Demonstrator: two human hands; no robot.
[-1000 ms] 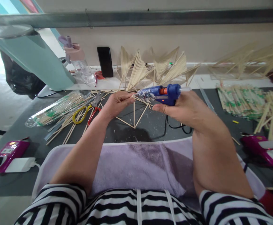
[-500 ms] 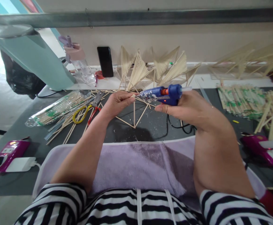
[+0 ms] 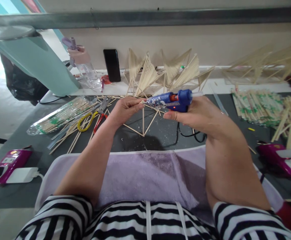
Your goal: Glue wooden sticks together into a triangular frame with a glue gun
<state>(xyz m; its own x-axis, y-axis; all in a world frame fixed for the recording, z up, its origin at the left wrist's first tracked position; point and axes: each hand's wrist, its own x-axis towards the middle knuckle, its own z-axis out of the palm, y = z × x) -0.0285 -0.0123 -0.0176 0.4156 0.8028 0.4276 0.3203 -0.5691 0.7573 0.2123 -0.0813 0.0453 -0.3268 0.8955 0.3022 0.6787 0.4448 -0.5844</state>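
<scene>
A: What's changed? Quick.

B: The right hand (image 3: 202, 113), gripping the blue plastic glue gun with whitish smears (image 3: 179, 101), is slightly farther left than half a second ago. Black power cord (image 3: 178, 128) shifted along with it.

A: Left hand (image 3: 126, 111)?

B: Same place. Thumb and fingers pinched at the top of the pale wooden-stick triangular frame (image 3: 143, 121); exact stick ends hidden.

A: Nozzle touching?

B: Can't tell. It's right at the left fingertips, gun roughly level.

A: Frame?

B: Between the forearms, over the dark grey tabletop (image 3: 125, 141). Lower point toward the person, hasn't moved visibly.

A: Meaning for the work?

B: My read: small re-aim at the same corner, no new step. Left hand looks to be steadying it. Any fresh glue is too small to see.

A: Scissors?

B: Yellow-and-red-handled metal scissors (image 3: 102, 108), left of the frame, untouched.
</scene>
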